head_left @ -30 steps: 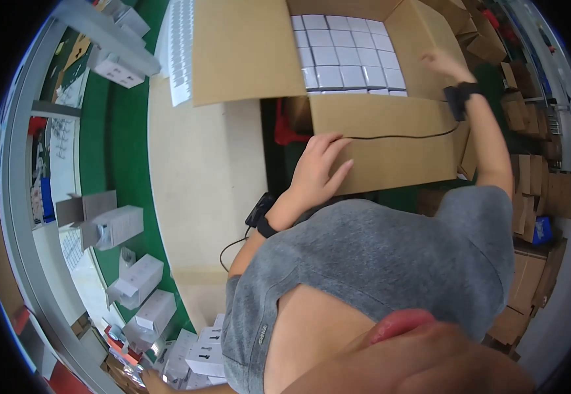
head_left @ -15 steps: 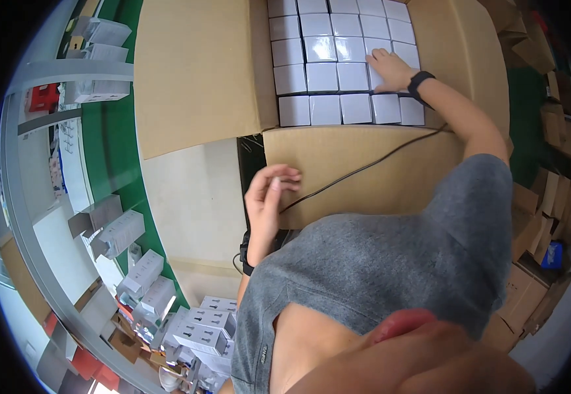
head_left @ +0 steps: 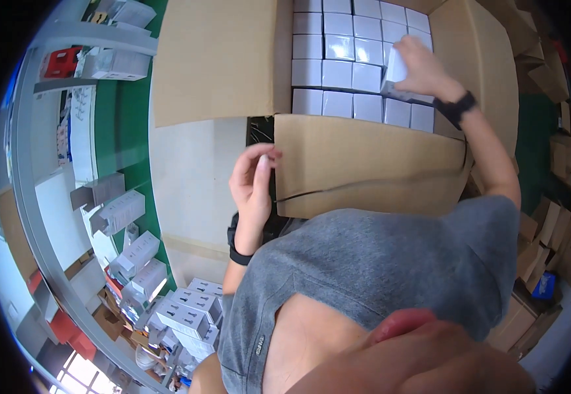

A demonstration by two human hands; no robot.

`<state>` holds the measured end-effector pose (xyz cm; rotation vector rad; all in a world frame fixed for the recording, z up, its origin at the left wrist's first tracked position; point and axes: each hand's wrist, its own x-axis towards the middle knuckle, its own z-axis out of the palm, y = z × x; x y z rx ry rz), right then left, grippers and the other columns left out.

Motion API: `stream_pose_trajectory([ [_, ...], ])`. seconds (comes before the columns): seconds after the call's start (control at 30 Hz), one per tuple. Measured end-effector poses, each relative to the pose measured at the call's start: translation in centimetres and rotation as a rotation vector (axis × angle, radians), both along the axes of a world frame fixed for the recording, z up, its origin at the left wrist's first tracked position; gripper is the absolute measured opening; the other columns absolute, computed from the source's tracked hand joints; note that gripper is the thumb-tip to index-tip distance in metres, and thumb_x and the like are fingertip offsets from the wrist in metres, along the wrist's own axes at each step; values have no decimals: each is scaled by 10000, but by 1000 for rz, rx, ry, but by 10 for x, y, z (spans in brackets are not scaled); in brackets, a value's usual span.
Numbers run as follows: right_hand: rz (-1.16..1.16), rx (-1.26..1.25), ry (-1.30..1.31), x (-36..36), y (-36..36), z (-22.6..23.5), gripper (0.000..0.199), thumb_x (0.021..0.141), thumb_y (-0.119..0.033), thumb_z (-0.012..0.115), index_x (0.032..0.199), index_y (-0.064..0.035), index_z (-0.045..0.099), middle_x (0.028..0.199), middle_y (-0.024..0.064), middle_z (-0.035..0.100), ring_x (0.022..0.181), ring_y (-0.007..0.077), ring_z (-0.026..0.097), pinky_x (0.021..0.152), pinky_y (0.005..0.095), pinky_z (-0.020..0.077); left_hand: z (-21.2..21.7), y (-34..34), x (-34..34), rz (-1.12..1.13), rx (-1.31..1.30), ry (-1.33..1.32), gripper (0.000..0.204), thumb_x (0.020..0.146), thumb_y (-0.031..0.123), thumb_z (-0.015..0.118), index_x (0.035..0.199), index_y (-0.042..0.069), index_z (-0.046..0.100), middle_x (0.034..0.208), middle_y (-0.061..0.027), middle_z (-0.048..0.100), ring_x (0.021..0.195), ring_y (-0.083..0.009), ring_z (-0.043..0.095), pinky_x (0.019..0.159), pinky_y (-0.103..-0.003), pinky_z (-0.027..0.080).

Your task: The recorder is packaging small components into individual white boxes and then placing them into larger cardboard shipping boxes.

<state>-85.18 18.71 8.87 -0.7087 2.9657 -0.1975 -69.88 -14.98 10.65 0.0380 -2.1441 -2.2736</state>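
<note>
A large open cardboard carton stands in front of me, packed with rows of small white boxes. My right hand reaches into it at the right side and grips one white box, tilted up out of its row. My left hand rests against the left edge of the carton's near flap, fingers curled on the cardboard edge. Both wrists wear dark bands. A thin black cable runs along the near flap.
The carton's left flap lies folded outward. White and grey product boxes stand on a shelf at the left, with more stacked at lower left. Flattened cardboard pieces pile up at the right. The floor is green and pale.
My right hand moved from flat on the white boxes to lifting one out of its row. My left hand shifted onto the near flap's edge. The view moved closer to the carton.
</note>
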Motion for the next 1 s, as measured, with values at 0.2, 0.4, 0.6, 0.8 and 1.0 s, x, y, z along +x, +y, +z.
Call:
stream_pose_trajectory([
  [0.2, -12, -657, 36, 42, -78, 112, 570, 682, -195, 632, 1181, -51, 396, 1058, 128, 472, 933, 243, 483, 793, 284, 406, 42, 27, -40, -97, -804, 764, 733, 603, 341, 739, 1190, 46, 415, 1207, -212, 388, 1081, -362, 406, 892, -452, 321],
  [0.4, -283, -1147, -697, 33, -136, 128, 516, 764, -270, 579, 1201, -43, 427, 1139, 121, 440, 1011, 267, 456, 865, 313, 375, 69, 24, -57, -6, -1099, 788, 835, 562, 343, 769, 1238, 47, 379, 1230, -219, 363, 1099, -380, 395, 908, -442, 328],
  [0.6, 418, -611, -107, 30, -156, 136, 444, 832, -289, 508, 1192, -37, 448, 1138, 133, 456, 1025, 259, 467, 868, 308, 383, 61, -45, -57, -358, -258, 184, 866, 560, 248, 786, 1282, 36, 357, 1186, -160, 459, 1070, -264, 466, 882, -336, 386],
  [0.8, 654, -521, -188, 60, -182, 151, 502, 737, -282, 634, 1124, 5, 491, 1096, 171, 485, 1008, 277, 489, 833, 325, 409, 50, -81, -52, -718, 4, -122, 884, 552, 208, 793, 1299, 35, 351, 1157, -106, 501, 1054, -178, 473, 896, -292, 374],
  [1.0, 390, -647, -279, 78, -172, 112, 425, 687, -284, 678, 943, 27, 542, 938, 155, 535, 874, 300, 533, 758, 355, 437, 18, -85, -80, -1015, -18, -483, 894, 480, 212, 836, 1233, -6, 405, 1134, -74, 507, 1053, -166, 465, 903, -301, 364],
])
